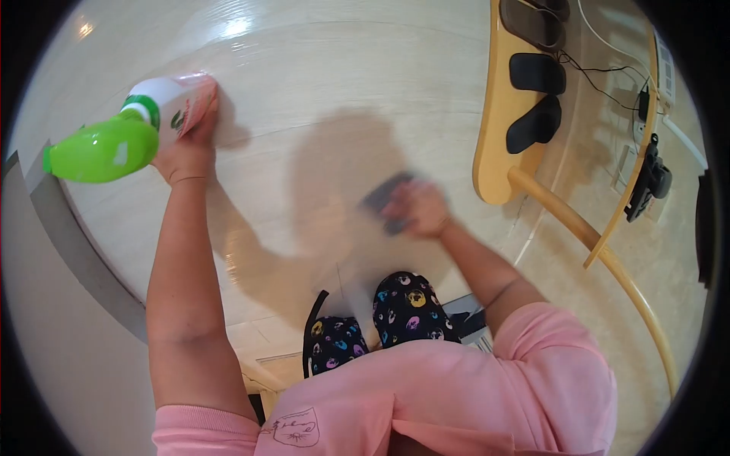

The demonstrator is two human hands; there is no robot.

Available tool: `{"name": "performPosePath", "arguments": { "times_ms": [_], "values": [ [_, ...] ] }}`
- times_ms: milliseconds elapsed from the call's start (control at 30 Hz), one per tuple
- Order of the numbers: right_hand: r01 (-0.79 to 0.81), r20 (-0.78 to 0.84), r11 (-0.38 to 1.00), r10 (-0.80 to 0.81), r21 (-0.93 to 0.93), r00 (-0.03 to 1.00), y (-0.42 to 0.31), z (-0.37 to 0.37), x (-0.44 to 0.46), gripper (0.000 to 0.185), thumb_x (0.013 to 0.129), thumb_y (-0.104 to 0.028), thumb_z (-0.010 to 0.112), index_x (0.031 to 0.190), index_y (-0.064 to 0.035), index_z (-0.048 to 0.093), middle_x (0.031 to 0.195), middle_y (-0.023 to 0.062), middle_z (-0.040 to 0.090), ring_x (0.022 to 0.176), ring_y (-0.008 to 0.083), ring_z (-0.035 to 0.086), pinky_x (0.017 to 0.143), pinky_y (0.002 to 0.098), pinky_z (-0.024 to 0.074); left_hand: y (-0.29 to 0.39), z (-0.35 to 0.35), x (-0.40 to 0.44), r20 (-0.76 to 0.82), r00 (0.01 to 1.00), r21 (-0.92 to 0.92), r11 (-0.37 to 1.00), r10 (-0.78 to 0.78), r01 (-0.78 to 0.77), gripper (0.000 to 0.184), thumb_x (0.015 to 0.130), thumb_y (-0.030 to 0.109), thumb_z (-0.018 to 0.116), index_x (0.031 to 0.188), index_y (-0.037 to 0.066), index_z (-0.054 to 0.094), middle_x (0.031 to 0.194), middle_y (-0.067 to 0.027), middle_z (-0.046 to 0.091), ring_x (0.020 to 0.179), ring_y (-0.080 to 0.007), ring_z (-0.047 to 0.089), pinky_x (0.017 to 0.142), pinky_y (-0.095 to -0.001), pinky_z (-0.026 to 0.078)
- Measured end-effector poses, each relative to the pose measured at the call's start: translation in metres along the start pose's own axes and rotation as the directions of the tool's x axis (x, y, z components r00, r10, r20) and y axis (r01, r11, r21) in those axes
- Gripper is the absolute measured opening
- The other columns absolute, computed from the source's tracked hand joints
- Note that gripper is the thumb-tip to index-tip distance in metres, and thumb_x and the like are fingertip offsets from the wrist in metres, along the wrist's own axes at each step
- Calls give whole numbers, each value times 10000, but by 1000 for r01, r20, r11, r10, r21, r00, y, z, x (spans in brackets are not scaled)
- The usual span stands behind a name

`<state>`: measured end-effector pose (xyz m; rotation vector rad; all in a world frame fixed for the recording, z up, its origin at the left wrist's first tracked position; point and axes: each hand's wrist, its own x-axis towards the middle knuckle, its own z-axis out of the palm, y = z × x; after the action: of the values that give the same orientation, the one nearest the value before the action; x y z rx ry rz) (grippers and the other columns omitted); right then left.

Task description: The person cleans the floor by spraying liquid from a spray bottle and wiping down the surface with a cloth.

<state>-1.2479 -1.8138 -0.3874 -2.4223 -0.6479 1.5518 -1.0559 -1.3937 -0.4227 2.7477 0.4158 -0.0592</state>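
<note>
On the left, my left hand (188, 157) is closed around a spray bottle (182, 102) with a white and pink body. Its bright green spray head (106, 150) tilts toward the left edge of the view. My right hand (420, 208), blurred by motion, grips a dark grey cloth (385, 200) against or just over the pale glossy surface (327, 76). Whether the cloth touches the surface I cannot tell. My shadow falls between the two hands.
Along the right stands a wooden piece of furniture (493, 99) bearing dark pads, with a curved wooden bar (566, 213) below. Black cables (601, 72) hang behind it. A grey edge strip (84, 243) runs down the left. Dark patterned fabric (411, 308) shows below me.
</note>
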Motion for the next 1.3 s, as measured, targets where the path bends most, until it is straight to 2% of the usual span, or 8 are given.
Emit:
{"name": "performPosePath", "arguments": {
  "times_ms": [100,567,633,700,867,1000,1167,1300],
  "values": [
    [-260,-880,963,183,70,439,77,-36,16,603,846,-310,640,1417,-176,497,1554,194,302,1429,437,256,1136,581,206,3,6,0,-107,993,-5,999,49,-50,857,684,708,703,1327,155,580,1356,-74,577,1345,-314,407,1129,-502,160],
    [-387,-948,903,270,188,168,105,-66,59,528,974,-333,472,1474,-171,417,1556,162,314,1421,381,295,1148,493,245,19,4,1,-271,953,9,990,137,-139,798,739,640,704,1302,93,564,1298,-108,574,1307,-274,437,1136,-552,209],
    [-397,-955,897,266,196,131,103,-74,74,534,974,-341,470,1473,-159,417,1553,165,320,1419,377,300,1148,482,252,34,-14,-1,-154,988,-466,882,-4,-69,551,808,102,753,1275,101,463,1227,-97,588,1204,-300,515,1179,-437,203],
    [-479,-912,789,404,384,-66,86,-69,95,516,969,-351,467,1429,-118,469,1506,180,391,1397,365,342,1144,459,271,2,-7,-6,-37,998,-649,758,46,-59,551,804,124,764,1265,93,464,1248,-110,575,1188,-279,533,1089,-403,336],
    [-319,-992,941,-85,-109,88,-65,-49,183,499,934,-366,484,1299,-33,557,1388,170,518,1312,380,426,1085,494,323,-59,-27,-81,-22,987,-862,496,162,-101,629,814,283,768,1307,19,479,1276,-139,559,1227,-247,517,1049,-408,407],
    [568,-929,821,-164,58,331,-274,29,219,560,928,-365,459,1391,-51,493,1516,159,392,1439,360,282,1189,501,182,-111,-90,-221,73,991,-840,542,113,0,412,832,99,739,1216,2,623,1264,-114,617,1171,-213,580,1013,-353,446],
    [562,-546,731,-672,-386,500,-315,133,196,488,933,-354,495,1404,-228,500,1587,77,282,1485,292,191,1201,510,112,-150,-138,-357,76,984,-784,620,159,-39,940,743,127,829,1485,45,257,1439,-134,448,1257,-245,506,1085,-393,396],
    [238,-740,968,-218,-80,636,-210,89,122,460,901,-328,568,1354,-251,552,1552,66,348,1456,291,255,1165,496,205,-136,-171,-398,318,942,-885,390,105,255,999,663,196,887,1459,39,304,1449,-127,420,1289,-251,481,1060,-420,433]
  ]
}}
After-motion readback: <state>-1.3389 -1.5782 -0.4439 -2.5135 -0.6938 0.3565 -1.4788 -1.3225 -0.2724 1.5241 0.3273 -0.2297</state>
